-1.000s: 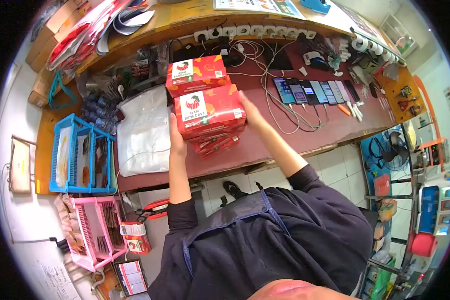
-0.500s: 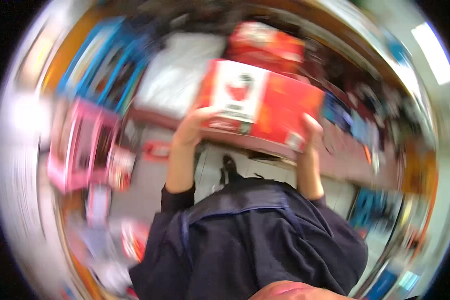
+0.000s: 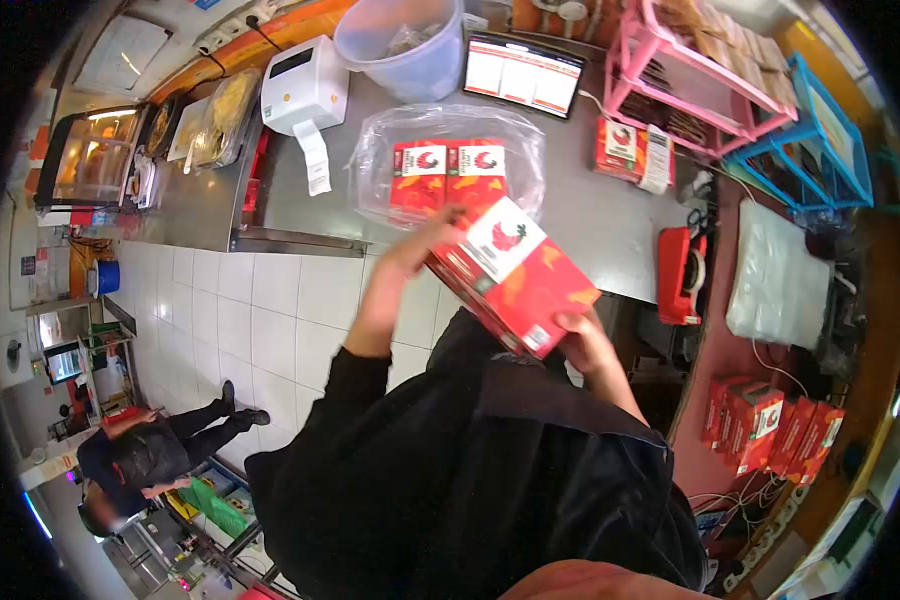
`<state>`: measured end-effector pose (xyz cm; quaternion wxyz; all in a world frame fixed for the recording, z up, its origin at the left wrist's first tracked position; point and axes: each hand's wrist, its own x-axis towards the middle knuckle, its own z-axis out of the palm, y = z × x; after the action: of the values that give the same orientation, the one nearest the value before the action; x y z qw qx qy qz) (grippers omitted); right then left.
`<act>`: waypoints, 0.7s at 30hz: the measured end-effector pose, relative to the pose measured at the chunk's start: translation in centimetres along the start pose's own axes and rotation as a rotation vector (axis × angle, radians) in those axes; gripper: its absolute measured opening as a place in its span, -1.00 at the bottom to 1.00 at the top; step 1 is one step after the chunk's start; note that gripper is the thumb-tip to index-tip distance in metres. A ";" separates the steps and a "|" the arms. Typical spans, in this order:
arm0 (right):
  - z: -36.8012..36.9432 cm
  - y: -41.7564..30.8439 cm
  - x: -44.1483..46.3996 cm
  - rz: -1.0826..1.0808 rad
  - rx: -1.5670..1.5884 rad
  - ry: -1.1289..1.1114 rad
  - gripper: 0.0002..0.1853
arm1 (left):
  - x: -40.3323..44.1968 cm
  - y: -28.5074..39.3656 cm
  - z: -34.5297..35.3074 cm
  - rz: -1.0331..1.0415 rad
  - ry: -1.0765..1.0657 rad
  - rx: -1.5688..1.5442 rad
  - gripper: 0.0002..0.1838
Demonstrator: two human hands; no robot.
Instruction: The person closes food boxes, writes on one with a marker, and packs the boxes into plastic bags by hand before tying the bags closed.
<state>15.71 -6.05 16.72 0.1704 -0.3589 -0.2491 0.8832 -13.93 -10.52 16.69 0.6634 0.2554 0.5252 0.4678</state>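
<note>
My left hand [image 3: 420, 248] and right hand [image 3: 587, 346] grasp a box [image 3: 530, 275] partly blocking, perhaps touching, the bag [image 3: 372, 165], printer [image 3: 303, 85] beside it.

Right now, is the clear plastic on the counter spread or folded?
Spread: the clear plastic reaches out around two red boxes; whether they're inside, can't tell.

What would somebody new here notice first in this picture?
Likely the large red box in the middle, held between the left hand and the right hand. Just beyond it, two similar red boxes sit in or on a clear plastic bag on the metal counter. Left of the bag stands a white machine with a paper strip hanging out.
</note>
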 end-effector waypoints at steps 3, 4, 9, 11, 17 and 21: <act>7.9 2.1 5.6 -0.088 0.024 0.122 -0.24 | 3.8 4.8 -9.7 -0.050 0.036 0.221 -0.10; 9.6 2.5 7.2 -0.161 0.059 0.139 -0.26 | 6.7 6.1 -12.3 -0.111 -0.040 0.224 -0.10; 12.8 2.7 14.4 -0.395 0.195 0.307 -0.32 | 18.0 9.6 -14.6 -0.223 -0.245 0.261 -0.39; 11.3 4.6 17.3 -0.386 0.185 0.456 -0.22 | 20.8 7.7 -14.5 -0.098 -0.322 0.377 -0.62; 9.0 4.0 17.4 -0.481 -0.883 0.956 -0.12 | 11.9 3.3 -7.1 0.327 0.537 0.029 -0.21; 9.6 2.1 18.0 -0.577 -0.870 0.559 -0.05 | 9.9 0.0 -5.5 0.492 0.346 -0.028 -0.16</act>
<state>-3.78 -2.19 11.54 0.3000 -0.5327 -0.6214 0.4901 -18.98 -2.59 10.47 0.4344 0.2821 0.5463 0.6582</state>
